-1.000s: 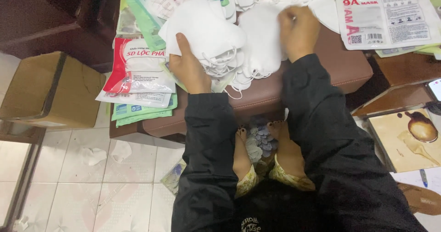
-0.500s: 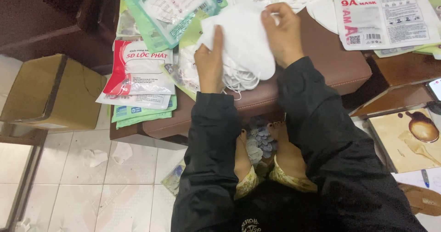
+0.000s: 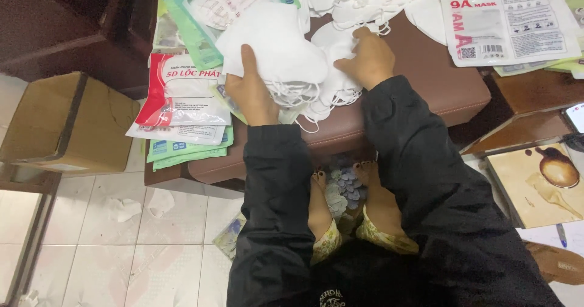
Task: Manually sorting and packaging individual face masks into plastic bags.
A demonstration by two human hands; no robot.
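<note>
A stack of white face masks (image 3: 277, 51) with loose ear loops lies on a brown padded stool (image 3: 438, 94). My left hand (image 3: 250, 91) grips the left edge of the stack, thumb on top. To the right, my right hand (image 3: 368, 57) presses down on more white masks (image 3: 331, 85) next to the stack. Further loose masks (image 3: 365, 0) are piled at the far side of the stool. Both arms are in black sleeves.
Flat plastic mask packets lie left (image 3: 179, 100) and far right (image 3: 508, 21) on the stool. A cardboard box (image 3: 67, 121) stands on the tiled floor at left. A wooden bench (image 3: 529, 112) and a picture board (image 3: 541, 182) are at right. My bare feet (image 3: 350, 212) rest under the stool.
Both hands have shifted left and nearer together with the mask stack. My left hand now holds the stack's left edge, and my right hand has come down from the far side onto the masks.
</note>
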